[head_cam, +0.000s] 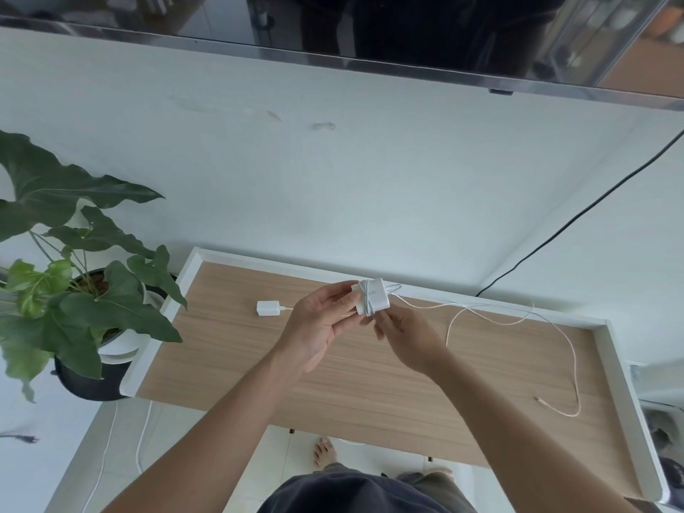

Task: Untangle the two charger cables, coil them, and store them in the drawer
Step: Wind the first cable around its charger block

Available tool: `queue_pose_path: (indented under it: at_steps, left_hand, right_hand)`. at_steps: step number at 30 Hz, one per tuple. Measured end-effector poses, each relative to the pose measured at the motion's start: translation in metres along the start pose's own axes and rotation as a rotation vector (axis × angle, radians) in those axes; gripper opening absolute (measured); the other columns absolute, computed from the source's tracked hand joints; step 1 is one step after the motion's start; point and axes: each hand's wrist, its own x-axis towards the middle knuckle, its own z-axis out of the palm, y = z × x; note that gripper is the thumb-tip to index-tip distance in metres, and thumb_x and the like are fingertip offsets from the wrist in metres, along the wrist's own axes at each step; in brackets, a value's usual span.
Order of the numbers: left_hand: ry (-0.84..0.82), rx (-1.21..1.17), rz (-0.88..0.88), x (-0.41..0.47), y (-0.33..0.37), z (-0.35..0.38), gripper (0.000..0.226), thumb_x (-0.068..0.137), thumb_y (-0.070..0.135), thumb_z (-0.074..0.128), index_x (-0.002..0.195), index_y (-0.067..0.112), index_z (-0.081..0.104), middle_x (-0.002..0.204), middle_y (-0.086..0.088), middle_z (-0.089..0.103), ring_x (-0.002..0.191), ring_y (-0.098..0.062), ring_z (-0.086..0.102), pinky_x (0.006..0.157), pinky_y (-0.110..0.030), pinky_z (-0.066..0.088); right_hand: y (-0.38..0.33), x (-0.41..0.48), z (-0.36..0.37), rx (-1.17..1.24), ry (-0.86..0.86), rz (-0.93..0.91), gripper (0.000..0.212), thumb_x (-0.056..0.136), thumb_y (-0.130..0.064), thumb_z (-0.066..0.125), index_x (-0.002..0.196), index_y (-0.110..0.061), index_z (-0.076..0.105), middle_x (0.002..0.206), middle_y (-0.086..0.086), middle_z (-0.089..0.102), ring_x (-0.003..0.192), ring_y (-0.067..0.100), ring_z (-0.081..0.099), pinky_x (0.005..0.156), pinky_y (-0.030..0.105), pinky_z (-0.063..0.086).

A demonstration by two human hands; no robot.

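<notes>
My left hand holds a white charger block above the wooden cabinet top; several turns of white cable are wound around the block. My right hand pinches the cable just below the block. The loose rest of a white cable trails right across the top, loops down and ends in a plug near the front right. A second, smaller white charger block lies on the top to the left of my hands, its short cable running behind my left hand. No drawer is visible.
A potted plant with large green leaves stands left of the cabinet. A TV hangs on the wall above, and a black cord runs down the wall at right. The cabinet has a raised white rim. White cords hang at front left.
</notes>
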Motion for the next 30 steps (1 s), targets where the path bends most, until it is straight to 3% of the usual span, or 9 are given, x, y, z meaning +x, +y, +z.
queue_pose_path:
  at_steps: [3, 7, 9, 11, 15, 20, 25, 28, 30]
  left_hand:
    - [0.099, 0.118, 0.059, 0.004, -0.003, -0.001, 0.032, 0.098, 0.011, 0.082, 0.128, 0.003, 0.076, 0.127, -0.018, 0.080, 0.120, -0.033, 0.078, 0.097, -0.035, 0.066]
    - [0.170, 0.405, 0.162, 0.007, -0.002, -0.010, 0.028, 0.095, 0.019, 0.087, 0.123, 0.017, 0.082, 0.109, 0.003, 0.084, 0.112, -0.026, 0.079, 0.101, -0.038, 0.065]
    - [0.160, 0.560, 0.208, 0.005, 0.002, -0.014, 0.028, 0.093, 0.027, 0.089, 0.120, 0.024, 0.083, 0.111, 0.007, 0.083, 0.106, -0.015, 0.079, 0.097, -0.027, 0.062]
    - [0.126, 0.710, 0.258, 0.003, 0.006, -0.017, 0.026, 0.094, 0.030, 0.087, 0.120, 0.026, 0.083, 0.117, 0.010, 0.080, 0.105, -0.009, 0.078, 0.091, -0.015, 0.056]
    - [0.034, 0.903, 0.312, 0.001, 0.008, -0.023, 0.027, 0.102, 0.021, 0.079, 0.129, 0.020, 0.081, 0.126, 0.010, 0.074, 0.111, -0.002, 0.074, 0.093, -0.008, 0.052]
    - [-0.041, 0.918, 0.307, 0.002, 0.012, -0.024, 0.033, 0.108, 0.021, 0.071, 0.140, 0.017, 0.075, 0.130, 0.009, 0.073, 0.122, -0.003, 0.071, 0.108, -0.018, 0.055]
    - [-0.153, 0.854, 0.255, 0.001, 0.012, -0.017, 0.035, 0.110, 0.019, 0.068, 0.144, 0.020, 0.073, 0.137, 0.010, 0.072, 0.131, -0.008, 0.069, 0.112, -0.025, 0.055]
    - [-0.207, 0.782, 0.229, -0.001, 0.012, -0.014, 0.034, 0.109, 0.016, 0.069, 0.143, 0.019, 0.074, 0.140, 0.008, 0.073, 0.134, -0.010, 0.068, 0.113, -0.027, 0.053]
    - [-0.216, 0.691, 0.200, 0.000, 0.009, -0.014, 0.035, 0.109, 0.015, 0.068, 0.143, 0.017, 0.073, 0.140, 0.003, 0.075, 0.135, -0.018, 0.068, 0.116, -0.036, 0.053]
  right_hand:
    - [-0.002, -0.006, 0.015, -0.113, -0.068, -0.092, 0.030, 0.116, -0.034, 0.050, 0.110, -0.025, 0.077, 0.075, -0.008, 0.071, 0.060, 0.001, 0.060, 0.063, 0.013, 0.042]
    - [-0.013, -0.006, 0.006, -0.221, -0.110, -0.195, 0.034, 0.114, -0.038, 0.052, 0.102, -0.016, 0.075, 0.069, -0.003, 0.064, 0.062, 0.012, 0.057, 0.066, 0.037, 0.048]
    - [-0.023, -0.006, -0.007, -0.248, -0.127, -0.248, 0.031, 0.112, -0.037, 0.056, 0.099, -0.019, 0.077, 0.067, -0.009, 0.062, 0.062, 0.009, 0.056, 0.066, 0.033, 0.048]
    - [-0.035, -0.005, -0.022, -0.261, -0.138, -0.301, 0.025, 0.110, -0.036, 0.063, 0.095, -0.021, 0.077, 0.069, -0.010, 0.064, 0.064, 0.011, 0.056, 0.063, 0.019, 0.042]
    - [-0.054, 0.000, -0.058, -0.228, -0.183, -0.259, 0.021, 0.106, -0.038, 0.072, 0.092, -0.022, 0.075, 0.065, -0.017, 0.060, 0.061, 0.008, 0.048, 0.060, 0.014, 0.038]
    - [-0.061, 0.007, -0.084, -0.218, -0.225, -0.230, 0.019, 0.105, -0.042, 0.072, 0.094, -0.027, 0.078, 0.072, -0.019, 0.064, 0.063, 0.006, 0.048, 0.062, 0.017, 0.041]
    - [-0.057, 0.015, -0.091, -0.127, -0.095, -0.178, 0.016, 0.103, -0.040, 0.076, 0.097, -0.026, 0.080, 0.076, -0.031, 0.065, 0.065, 0.002, 0.050, 0.066, 0.011, 0.041]
    - [-0.049, 0.017, -0.086, -0.033, -0.038, -0.104, 0.019, 0.101, -0.042, 0.078, 0.093, -0.025, 0.078, 0.063, -0.029, 0.058, 0.059, 0.005, 0.043, 0.060, 0.011, 0.038]
    - [-0.040, 0.019, -0.083, 0.015, -0.015, -0.047, 0.023, 0.098, -0.047, 0.079, 0.089, -0.026, 0.078, 0.054, -0.023, 0.049, 0.055, 0.007, 0.038, 0.053, 0.013, 0.035]
